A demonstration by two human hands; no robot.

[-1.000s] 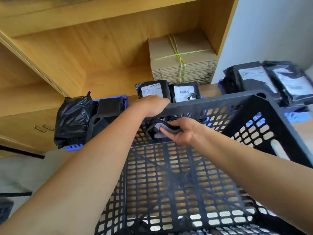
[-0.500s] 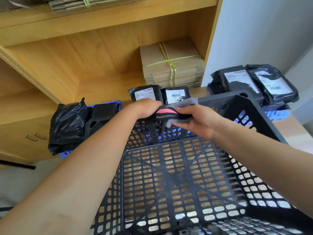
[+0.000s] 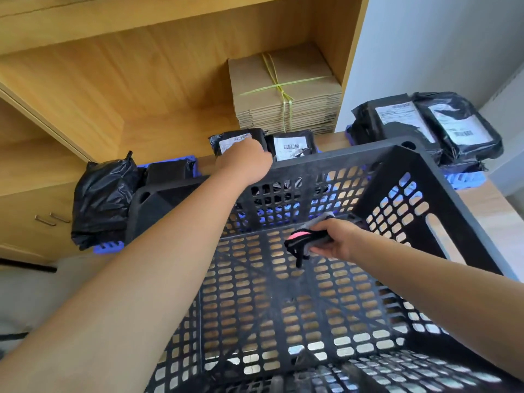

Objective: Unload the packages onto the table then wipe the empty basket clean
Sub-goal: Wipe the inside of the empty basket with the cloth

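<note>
**Two hands wiping an emptied basket**

The left hand (image 3: 243, 165) grips the far rim of the black basket (image 3: 425, 177), tilted on the table (image 3: 479, 202). The right hand (image 3: 334, 239) clutches a cloth (image 3: 304, 241) inside. Packages (image 3: 431, 123) lie unloaded behind (wiping probably continues across the floor).

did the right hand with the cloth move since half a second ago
Yes. The right hand with the cloth moved from the basket's far rim down inside, toward the right wall.

The left hand (image 3: 244, 163) reaches to upper centre of the frame, fingers curled over in a grip. The right hand (image 3: 337, 239), at centre right, is closed, its arm stretching from the lower right.
</note>
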